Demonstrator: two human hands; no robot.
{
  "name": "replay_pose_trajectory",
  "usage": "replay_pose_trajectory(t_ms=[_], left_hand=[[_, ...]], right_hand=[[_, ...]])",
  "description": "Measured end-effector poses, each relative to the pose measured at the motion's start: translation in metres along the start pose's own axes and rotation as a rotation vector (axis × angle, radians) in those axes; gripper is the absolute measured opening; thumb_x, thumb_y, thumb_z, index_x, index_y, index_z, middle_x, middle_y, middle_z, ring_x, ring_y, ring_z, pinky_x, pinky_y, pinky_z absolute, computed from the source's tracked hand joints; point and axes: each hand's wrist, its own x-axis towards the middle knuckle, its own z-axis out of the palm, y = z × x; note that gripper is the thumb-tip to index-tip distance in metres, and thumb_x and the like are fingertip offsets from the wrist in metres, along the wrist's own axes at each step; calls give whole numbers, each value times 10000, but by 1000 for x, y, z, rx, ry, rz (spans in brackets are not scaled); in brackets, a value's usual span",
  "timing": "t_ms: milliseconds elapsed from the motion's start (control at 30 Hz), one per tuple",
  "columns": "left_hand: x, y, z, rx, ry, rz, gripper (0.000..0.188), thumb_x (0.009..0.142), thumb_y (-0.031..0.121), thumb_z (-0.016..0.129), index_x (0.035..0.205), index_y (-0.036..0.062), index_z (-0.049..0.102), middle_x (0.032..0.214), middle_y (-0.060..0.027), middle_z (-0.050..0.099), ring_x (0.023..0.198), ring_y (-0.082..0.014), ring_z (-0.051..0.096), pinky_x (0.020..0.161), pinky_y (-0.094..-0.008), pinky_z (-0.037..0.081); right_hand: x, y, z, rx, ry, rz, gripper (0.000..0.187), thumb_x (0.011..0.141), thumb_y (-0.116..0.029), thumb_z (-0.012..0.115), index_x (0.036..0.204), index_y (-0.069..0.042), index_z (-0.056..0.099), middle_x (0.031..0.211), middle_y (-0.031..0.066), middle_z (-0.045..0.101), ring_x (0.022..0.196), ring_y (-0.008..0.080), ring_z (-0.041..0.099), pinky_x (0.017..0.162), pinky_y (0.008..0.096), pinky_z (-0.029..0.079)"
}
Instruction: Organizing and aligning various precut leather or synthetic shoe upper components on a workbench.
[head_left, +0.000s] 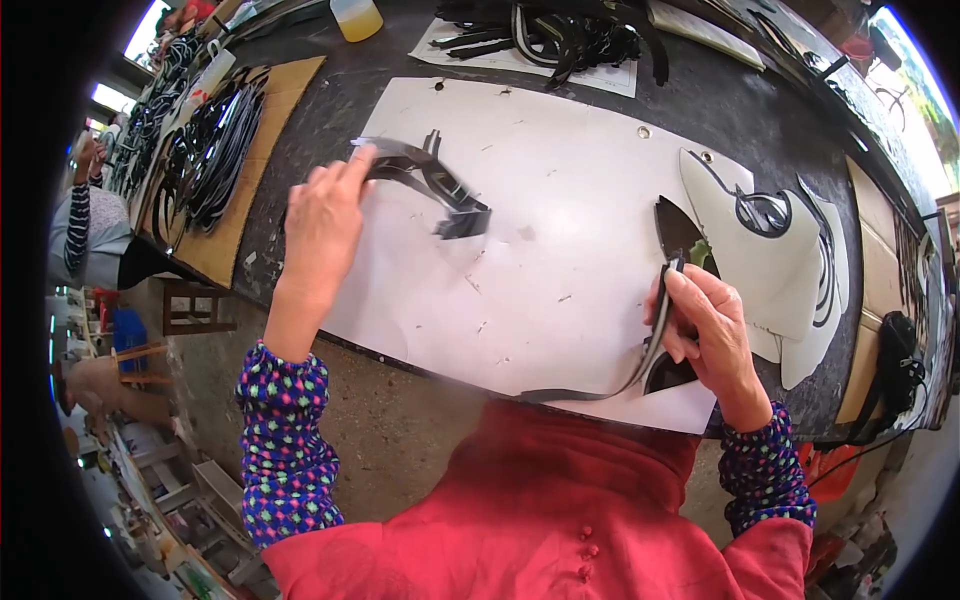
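Note:
A white board [560, 180] lies on the dark table in front of me. Over its left part, my left hand [325, 210] pinches some black strips [460, 195], whose ends are smeared by motion. At the board's right side, my right hand [705, 310] is closed on a narrow black-and-grey strip [650, 350]. That strip curves down and trails left along the near edge of the board. A dark pointed piece [676, 228] lies just beyond the right fingers, and its lower part is hidden by the hand.
White cut panels [760, 260] with black trim are piled at the right. Cardboard [285, 120] with a heap of black strips [215, 150] is at the left. Farther back stand a container of yellow liquid [357, 18] and more black strips [590, 45]. Another person's striped sleeve [77, 225] shows far left.

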Motion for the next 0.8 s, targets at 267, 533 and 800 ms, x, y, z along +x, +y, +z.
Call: replay_pose_trajectory(t_ms=[267, 533, 800], left_hand=[[-54, 137, -20, -901, -76, 206, 447, 939, 105, 645, 1348, 15, 487, 1306, -144, 562, 1162, -253, 575, 1009, -387, 441], [-40, 132, -31, -1507, -320, -127, 291, 992, 53, 563, 1272, -25, 554, 1083, -83, 680, 715, -51, 585, 590, -205, 479], [-73, 124, 4, -95, 321, 568, 355, 816, 93, 644, 1163, 52, 708, 1145, -115, 698, 1088, -271, 643, 895, -375, 489]], right_hand=[[12, 6, 22, 61, 90, -108, 300, 1058, -248, 524, 1137, -1, 676, 581, -20, 530, 473, 27, 411, 457, 182, 304], [3, 15, -3, 104, 50, -292, 484, 1046, -364, 510, 1318, 35, 483, 1188, 129, 587, 1071, 226, 606, 947, 342, 468], [-25, 25, 25, -1201, -30, -531, 435, 829, -164, 755, 1183, -27, 543, 1070, 127, 567, 989, 310, 530, 849, 390, 403]])
